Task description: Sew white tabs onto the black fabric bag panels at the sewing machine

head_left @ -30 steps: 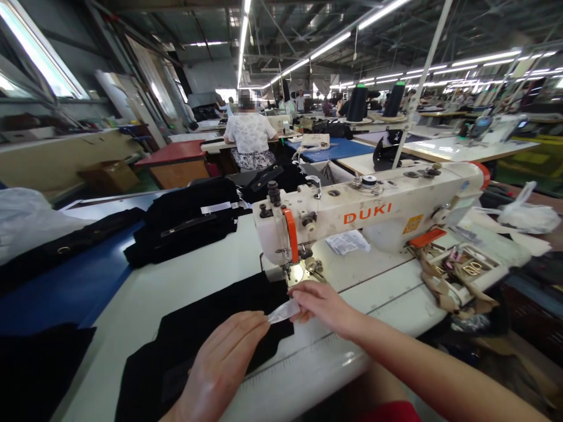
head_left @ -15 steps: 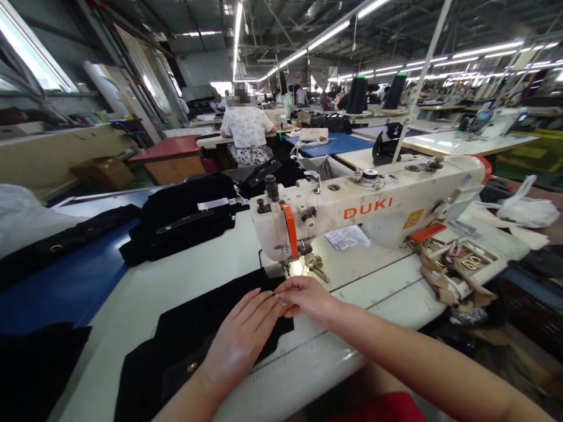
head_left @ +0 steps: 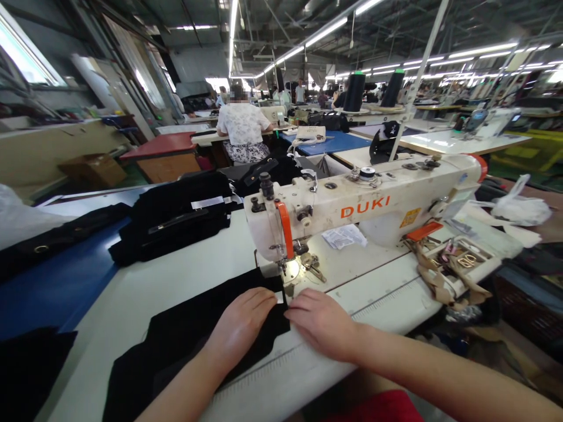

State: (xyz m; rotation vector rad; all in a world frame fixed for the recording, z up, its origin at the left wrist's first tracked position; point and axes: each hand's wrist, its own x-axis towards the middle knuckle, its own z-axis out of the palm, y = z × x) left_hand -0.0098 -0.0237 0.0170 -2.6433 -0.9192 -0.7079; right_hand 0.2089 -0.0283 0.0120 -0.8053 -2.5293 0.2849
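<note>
Head view: at six o'clock, a small white tag lies on black fabric on a pale bench. Left hand, at the tag's eight o'clock — fingers together, touching it. Right hand, four o'clock — fingers bunched at the fabric's edge. Whether either grips, I cannot tell. Sewing machine at one o'clock.

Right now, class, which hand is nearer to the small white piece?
Left. The left hand meets the left edge of the white piece; the right hand is slightly apart, to its right.
</note>
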